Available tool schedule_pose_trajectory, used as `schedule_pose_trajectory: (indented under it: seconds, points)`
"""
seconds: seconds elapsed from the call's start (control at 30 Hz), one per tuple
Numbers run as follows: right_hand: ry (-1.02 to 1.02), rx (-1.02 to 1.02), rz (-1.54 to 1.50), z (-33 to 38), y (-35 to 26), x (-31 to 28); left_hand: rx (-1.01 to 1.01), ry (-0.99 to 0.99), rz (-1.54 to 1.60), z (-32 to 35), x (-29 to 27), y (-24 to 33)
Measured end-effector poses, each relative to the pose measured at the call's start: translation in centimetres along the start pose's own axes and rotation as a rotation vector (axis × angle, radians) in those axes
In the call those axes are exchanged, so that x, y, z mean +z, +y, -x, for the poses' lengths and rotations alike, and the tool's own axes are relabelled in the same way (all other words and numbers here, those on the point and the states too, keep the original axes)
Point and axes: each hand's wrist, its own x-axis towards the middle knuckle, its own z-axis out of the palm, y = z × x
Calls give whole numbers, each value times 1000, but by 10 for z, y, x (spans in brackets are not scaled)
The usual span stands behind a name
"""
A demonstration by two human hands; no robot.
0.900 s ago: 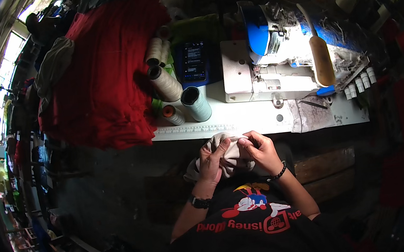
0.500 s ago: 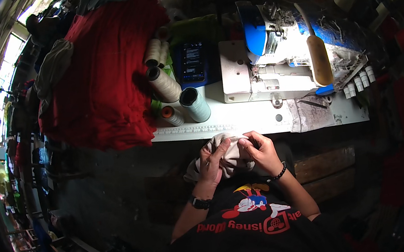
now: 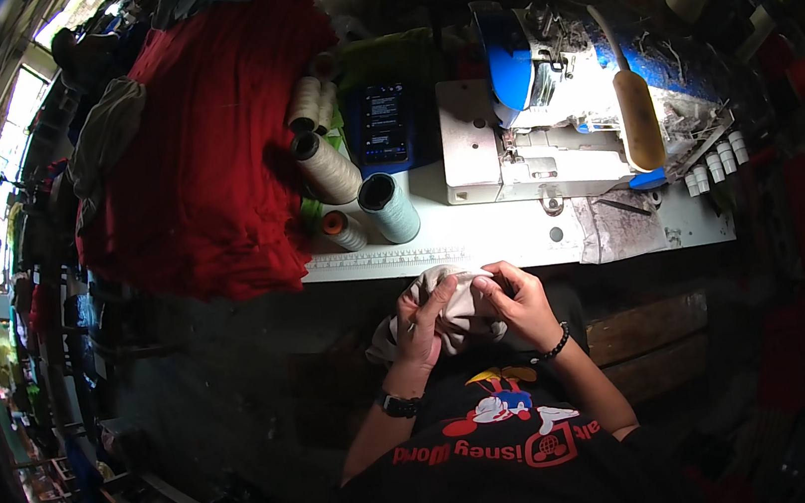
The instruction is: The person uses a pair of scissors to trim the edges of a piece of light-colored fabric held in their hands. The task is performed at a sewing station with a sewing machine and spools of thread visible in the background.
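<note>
Grey cloth (image 3: 449, 306), one piece, gripped by two hands.

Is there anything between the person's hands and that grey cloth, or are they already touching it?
Nothing visible stands between them. Both the left hand and the right hand are already on the grey cloth, gripping it bunched up just below the near edge of the white sewing table.

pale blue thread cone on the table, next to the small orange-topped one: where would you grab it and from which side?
Probably the upper part of the pale blue thread cone, from its right or near side. It stands upright with its open top clear; a small orange-topped cone and a beige cone crowd its left, the white table is bare to its right.
</note>
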Motion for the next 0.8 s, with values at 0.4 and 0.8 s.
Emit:
schedule_pose_trajectory:
  seconds: [0.4, 0.8]
  points:
    - [3, -6, -13, -1, 2, -1, -4, 7, -9, 0, 2, 0]
    - [5, 9, -23, -1, 7, -1, -5, 16, 0, -2, 1, -1]
